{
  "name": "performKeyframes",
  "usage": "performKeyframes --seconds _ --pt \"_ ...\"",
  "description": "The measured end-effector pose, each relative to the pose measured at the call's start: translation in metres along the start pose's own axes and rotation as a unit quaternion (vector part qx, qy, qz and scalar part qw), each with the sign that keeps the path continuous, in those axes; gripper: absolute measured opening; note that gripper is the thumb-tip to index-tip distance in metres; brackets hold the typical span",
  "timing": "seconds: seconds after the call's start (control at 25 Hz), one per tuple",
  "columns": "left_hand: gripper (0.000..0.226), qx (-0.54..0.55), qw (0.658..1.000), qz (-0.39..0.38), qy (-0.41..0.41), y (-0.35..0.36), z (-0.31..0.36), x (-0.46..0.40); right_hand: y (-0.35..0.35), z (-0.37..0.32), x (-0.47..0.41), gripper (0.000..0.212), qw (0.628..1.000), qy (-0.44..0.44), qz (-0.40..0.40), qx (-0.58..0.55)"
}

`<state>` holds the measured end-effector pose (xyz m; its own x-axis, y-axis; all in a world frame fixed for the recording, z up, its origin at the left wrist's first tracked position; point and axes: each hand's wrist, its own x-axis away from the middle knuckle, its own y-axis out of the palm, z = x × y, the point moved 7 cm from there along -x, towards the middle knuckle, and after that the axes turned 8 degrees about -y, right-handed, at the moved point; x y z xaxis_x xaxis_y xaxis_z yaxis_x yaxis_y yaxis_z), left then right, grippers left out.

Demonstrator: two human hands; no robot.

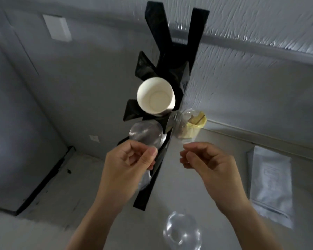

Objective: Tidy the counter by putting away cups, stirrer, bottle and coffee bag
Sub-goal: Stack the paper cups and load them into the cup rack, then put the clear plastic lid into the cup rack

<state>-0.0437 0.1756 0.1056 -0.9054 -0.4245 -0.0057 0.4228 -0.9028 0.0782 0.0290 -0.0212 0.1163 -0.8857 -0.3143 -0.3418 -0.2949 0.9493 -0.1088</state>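
A black cup rack [193, 51] stands upright on the counter. A white paper cup [155, 96] sits in it with its mouth toward me. Below it lies a clear plastic cup [143, 136], and another clear cup [145, 179] shows behind my left hand. My left hand [128, 168] pinches thumb and forefinger at the lower rim of the upper clear cup. My right hand [210, 168] hovers right of the rack, its fingers loosely curled around nothing. A further clear cup [182, 233] stands on the counter near me. At the right lies a silver coffee bag [271, 184].
A clear cup [190, 127] holding yellow packets and thin sticks stands just right of the rack, against the textured wall. A grey appliance [16, 141] fills the left side. The pale counter [179, 195] runs under both hands.
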Motion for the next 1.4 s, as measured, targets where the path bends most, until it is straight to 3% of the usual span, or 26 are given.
performKeyframes --seconds 0.16,0.24,0.4,0.52,0.72,0.88,1.04,1.24,1.4 --pt "0.022 -0.018 0.990 -0.109 -0.083 0.016 -0.036 0.028 -0.020 0.040 0.045 0.030 0.989 0.068 -0.044 0.126" --pt "0.013 -0.078 0.979 -0.153 -0.106 0.022 -0.058 0.047 -0.031 0.064 0.072 0.031 0.975 0.120 -0.057 0.178" --pt "0.011 -0.267 0.948 -0.143 -0.103 0.017 -0.101 0.079 -0.047 0.098 0.120 0.028 0.951 0.188 -0.082 0.230" --pt "0.008 -0.321 0.926 -0.140 -0.140 0.015 -0.129 0.095 -0.052 0.114 0.145 0.016 0.942 0.238 -0.086 0.221" --pt "0.011 -0.270 0.928 -0.141 -0.213 0.015 -0.155 0.101 -0.049 0.130 0.165 0.013 0.931 0.363 -0.019 0.030" --pt "0.012 -0.193 0.933 -0.131 -0.273 0.012 -0.168 0.103 -0.044 0.124 0.165 0.014 0.931 0.364 -0.011 0.012" --pt "0.040 -0.041 0.932 -0.159 -0.322 0.015 -0.163 0.106 -0.047 0.107 0.156 0.017 0.944 0.329 -0.001 0.010" --pt "0.026 0.074 0.952 -0.153 -0.255 0.016 -0.122 0.098 -0.043 0.070 0.131 0.027 0.964 0.257 0.014 -0.065" --pt "0.039 0.070 0.971 -0.165 -0.161 0.004 -0.091 0.096 -0.028 0.039 0.116 0.027 0.974 0.194 -0.024 -0.111"
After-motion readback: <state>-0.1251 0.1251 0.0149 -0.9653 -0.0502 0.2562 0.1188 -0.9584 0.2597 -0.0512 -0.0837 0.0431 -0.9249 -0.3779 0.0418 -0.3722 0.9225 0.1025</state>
